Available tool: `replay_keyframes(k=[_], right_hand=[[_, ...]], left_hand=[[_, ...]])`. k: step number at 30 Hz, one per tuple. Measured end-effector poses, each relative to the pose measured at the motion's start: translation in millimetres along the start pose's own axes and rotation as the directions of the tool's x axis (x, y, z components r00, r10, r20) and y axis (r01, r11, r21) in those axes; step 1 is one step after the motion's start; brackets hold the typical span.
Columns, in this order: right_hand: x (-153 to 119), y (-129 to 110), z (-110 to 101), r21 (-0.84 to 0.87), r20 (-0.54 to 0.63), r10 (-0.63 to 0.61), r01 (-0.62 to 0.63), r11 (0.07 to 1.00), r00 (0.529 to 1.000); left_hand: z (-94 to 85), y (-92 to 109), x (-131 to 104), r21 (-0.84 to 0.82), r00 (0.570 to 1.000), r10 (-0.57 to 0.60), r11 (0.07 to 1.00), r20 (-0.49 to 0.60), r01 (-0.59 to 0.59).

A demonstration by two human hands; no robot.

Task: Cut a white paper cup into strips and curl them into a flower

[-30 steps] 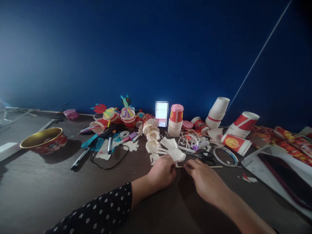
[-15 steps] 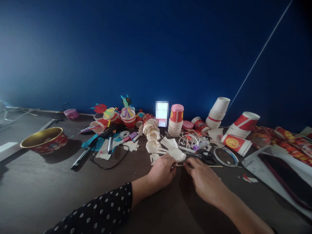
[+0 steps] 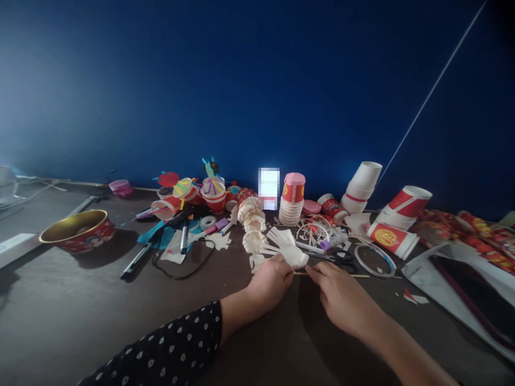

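A thin pale wooden stick (image 3: pixel 362 276) lies crosswise in front of me, running behind my right hand. My left hand (image 3: pixel 271 279) is closed in a pinch around its left part. At the stick's middle, my right hand (image 3: pixel 338 292) pinches with thumb and index finger; the fingertips are partly hidden. Just beyond the fingers lies a white paper cup cut into strips (image 3: pixel 284 241), spread open on its side. Behind my left hand a row of cut, curled white paper cup pieces (image 3: pixel 254 241) stretches away from me.
Scissors (image 3: pixel 344 257), a tape roll (image 3: pixel 375 261) and paper scraps lie to the right, near a dark phone (image 3: pixel 475 295). Stacked paper cups (image 3: pixel 292 198) stand behind. On the left are a red-and-gold bowl (image 3: pixel 80 236), a marker (image 3: pixel 184 238) and a black cord (image 3: pixel 181 277).
My right hand's fingertips have shifted slightly at the stick, and the left fingers have closed a little more. The whole view has moved slightly.
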State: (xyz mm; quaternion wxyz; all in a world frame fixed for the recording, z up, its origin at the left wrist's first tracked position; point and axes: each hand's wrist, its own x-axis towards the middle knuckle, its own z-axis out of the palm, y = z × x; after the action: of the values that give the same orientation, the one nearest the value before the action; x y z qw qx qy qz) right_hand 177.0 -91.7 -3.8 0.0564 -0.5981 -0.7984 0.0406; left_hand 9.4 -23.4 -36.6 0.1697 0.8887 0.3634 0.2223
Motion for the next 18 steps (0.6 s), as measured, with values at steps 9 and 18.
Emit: replay_keyframes(k=[9,18], right_hand=[[-1.5,-0.6,-4.3,0.026,0.016,0.012,-0.012,1.0,1.0],[-0.4,-5.9,-6.2,-0.055,0.039,0.01,-0.008,0.998,0.999]], left_hand=[[2.2,-0.3,-1.4,-0.025,1.0,-0.001,1.0,-0.019,0.0],[0.6,1.8,-5.4,-0.02,0.993,-0.109,0.994,-0.033,0.108]])
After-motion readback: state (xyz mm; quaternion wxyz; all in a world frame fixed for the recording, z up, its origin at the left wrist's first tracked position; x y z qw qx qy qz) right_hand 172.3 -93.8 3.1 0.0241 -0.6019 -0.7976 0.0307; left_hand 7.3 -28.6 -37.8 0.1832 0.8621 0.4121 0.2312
